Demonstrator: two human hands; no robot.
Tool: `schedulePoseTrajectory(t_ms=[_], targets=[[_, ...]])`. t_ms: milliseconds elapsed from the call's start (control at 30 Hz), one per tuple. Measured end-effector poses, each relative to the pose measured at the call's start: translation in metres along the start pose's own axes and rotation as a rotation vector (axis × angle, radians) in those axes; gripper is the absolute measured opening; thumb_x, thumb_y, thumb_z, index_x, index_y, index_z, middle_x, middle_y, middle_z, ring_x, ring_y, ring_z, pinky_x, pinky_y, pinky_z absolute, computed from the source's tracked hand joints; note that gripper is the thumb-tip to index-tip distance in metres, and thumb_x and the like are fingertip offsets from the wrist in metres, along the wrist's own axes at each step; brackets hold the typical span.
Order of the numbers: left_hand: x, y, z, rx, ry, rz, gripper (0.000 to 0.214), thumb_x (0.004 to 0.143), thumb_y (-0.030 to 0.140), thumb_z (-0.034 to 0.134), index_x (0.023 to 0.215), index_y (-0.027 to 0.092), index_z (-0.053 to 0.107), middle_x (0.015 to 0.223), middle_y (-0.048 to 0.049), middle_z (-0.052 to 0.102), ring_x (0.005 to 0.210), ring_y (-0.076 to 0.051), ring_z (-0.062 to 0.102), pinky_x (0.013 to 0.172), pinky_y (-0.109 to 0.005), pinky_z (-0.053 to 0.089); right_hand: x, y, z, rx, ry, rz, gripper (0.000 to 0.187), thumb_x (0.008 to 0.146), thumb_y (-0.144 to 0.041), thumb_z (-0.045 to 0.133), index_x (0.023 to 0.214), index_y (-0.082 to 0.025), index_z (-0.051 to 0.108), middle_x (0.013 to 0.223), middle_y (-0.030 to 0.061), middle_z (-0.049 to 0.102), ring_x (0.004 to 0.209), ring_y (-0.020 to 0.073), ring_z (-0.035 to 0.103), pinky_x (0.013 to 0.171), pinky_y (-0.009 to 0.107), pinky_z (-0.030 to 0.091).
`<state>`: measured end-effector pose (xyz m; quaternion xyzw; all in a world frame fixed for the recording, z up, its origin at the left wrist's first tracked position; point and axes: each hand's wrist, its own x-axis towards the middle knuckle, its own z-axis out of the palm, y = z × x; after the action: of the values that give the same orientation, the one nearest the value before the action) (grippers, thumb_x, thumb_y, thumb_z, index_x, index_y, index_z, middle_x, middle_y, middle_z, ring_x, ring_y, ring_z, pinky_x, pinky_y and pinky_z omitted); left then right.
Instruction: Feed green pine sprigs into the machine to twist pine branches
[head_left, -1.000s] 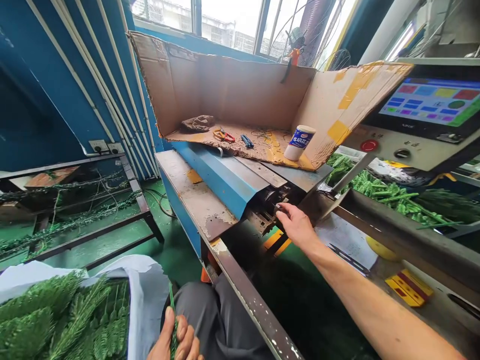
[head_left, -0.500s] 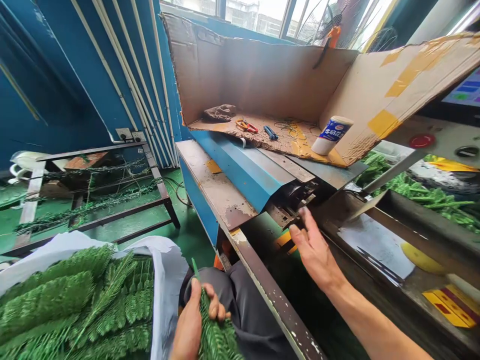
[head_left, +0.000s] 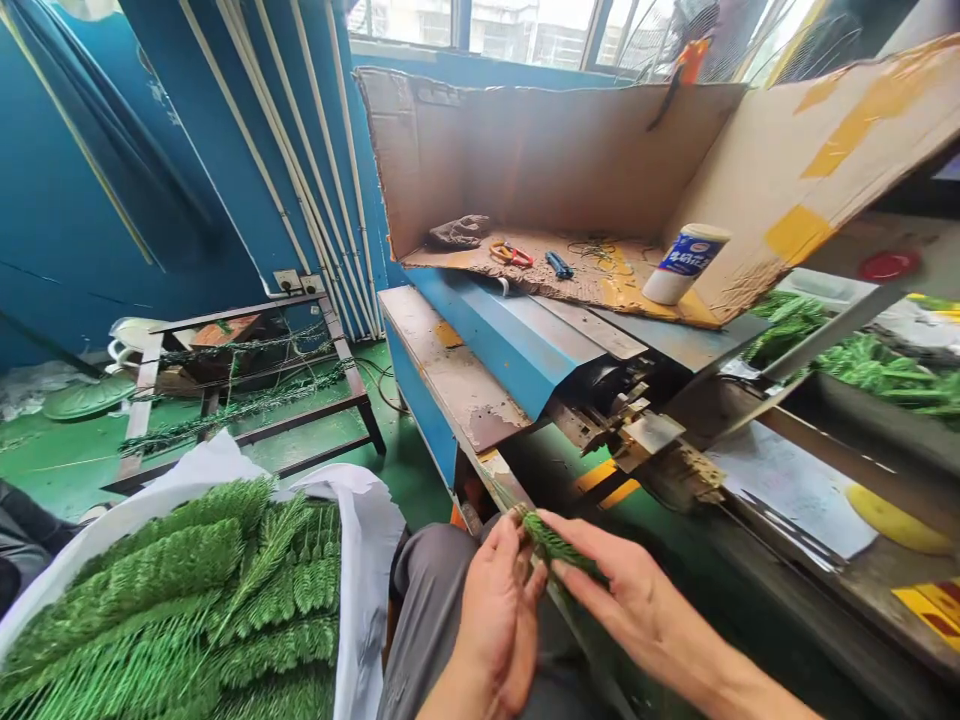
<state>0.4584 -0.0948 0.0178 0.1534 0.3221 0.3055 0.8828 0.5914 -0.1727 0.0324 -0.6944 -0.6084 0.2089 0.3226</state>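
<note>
Both hands meet in front of my knees, over the metal rail (head_left: 504, 482) of the machine. My left hand (head_left: 496, 605) is closed in a pinch on the stem end of a green artificial pine branch (head_left: 559, 548). My right hand (head_left: 634, 590) grips the same branch further along, thumb and fingers on either side of it. Part of the branch is hidden behind the fingers. Ahead and to the right of the hands, the machine's metal head (head_left: 652, 440) sticks out from its blue housing (head_left: 517, 345).
At lower left, a white-lined container (head_left: 352, 560) holds many pine branches (head_left: 172, 560). A cardboard box (head_left: 555, 150) on the machine holds pliers (head_left: 511, 254), a blue tool (head_left: 559, 264), a glove (head_left: 459, 231) and a cup (head_left: 685, 264). A metal frame (head_left: 322, 415) stands behind left.
My right hand has drawn back from the machine head and now grips the branch. My left hand has moved right and up with it. The metal head now protrudes, and the view has shifted left.
</note>
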Motion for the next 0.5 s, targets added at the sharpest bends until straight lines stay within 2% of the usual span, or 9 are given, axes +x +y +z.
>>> schedulePoseTrajectory(t_ms=[67,133,233,333,433,500], targets=[[-0.002,0.004,-0.017,0.086,0.05,-0.068,0.036,0.082,0.043,0.057,0.109,0.02,0.063,0.12,-0.0106,0.061,0.112,-0.022,0.053,0.082,-0.029,0.046,-0.001,0.015,-0.045,-0.267,0.104,-0.006,0.042,0.094,-0.033,0.039,0.134,-0.026,0.045,0.127,0.0027,0.053,0.113,0.022,0.053,0.096,0.036,0.047],[0.0,0.01,-0.04,0.09,0.222,-0.1,0.031,0.082,0.038,0.059,0.105,0.02,0.064,0.111,-0.0096,0.065,0.098,-0.02,0.061,0.072,-0.027,0.048,0.001,0.03,-0.089,-0.601,0.207,0.047,0.042,0.091,-0.032,0.038,0.131,-0.028,0.048,0.123,0.003,0.056,0.102,0.0248,0.058,0.078,0.037,0.055],[0.004,0.016,-0.07,0.072,0.424,-0.108,0.016,0.082,0.028,0.059,0.096,0.02,0.064,0.085,-0.003,0.067,0.066,-0.012,0.063,0.055,-0.023,0.048,0.01,0.048,-0.135,-1.005,0.174,0.216,0.043,0.086,-0.023,0.04,0.128,-0.028,0.051,0.115,0.0064,0.06,0.085,0.026,0.061,0.051,0.031,0.05],[0.005,0.018,-0.082,0.092,0.476,-0.145,0.013,0.082,0.027,0.06,0.092,0.02,0.063,0.07,0.0011,0.065,0.051,-0.01,0.059,0.047,-0.022,0.047,0.025,0.058,-0.147,-1.184,0.083,0.323,0.044,0.085,-0.015,0.043,0.127,-0.027,0.05,0.104,0.0087,0.062,0.078,0.0241,0.06,0.048,0.027,0.044],[0.003,0.017,-0.083,0.118,0.483,-0.155,0.013,0.08,0.026,0.063,0.092,0.018,0.062,0.066,0.001,0.064,0.048,-0.01,0.059,0.045,-0.023,0.047,0.038,0.063,-0.135,-1.28,0.059,0.322,0.045,0.087,-0.01,0.04,0.128,-0.026,0.048,0.099,0.0099,0.061,0.076,0.024,0.058,0.049,0.028,0.044],[0.002,0.017,-0.084,0.128,0.49,-0.156,0.014,0.08,0.025,0.063,0.092,0.017,0.061,0.065,0.001,0.064,0.047,-0.011,0.058,0.045,-0.024,0.048,0.044,0.066,-0.122,-1.302,0.101,0.283,0.047,0.086,-0.006,0.036,0.128,-0.024,0.048,0.107,0.0116,0.058,0.081,0.0249,0.056,0.05,0.029,0.045]])
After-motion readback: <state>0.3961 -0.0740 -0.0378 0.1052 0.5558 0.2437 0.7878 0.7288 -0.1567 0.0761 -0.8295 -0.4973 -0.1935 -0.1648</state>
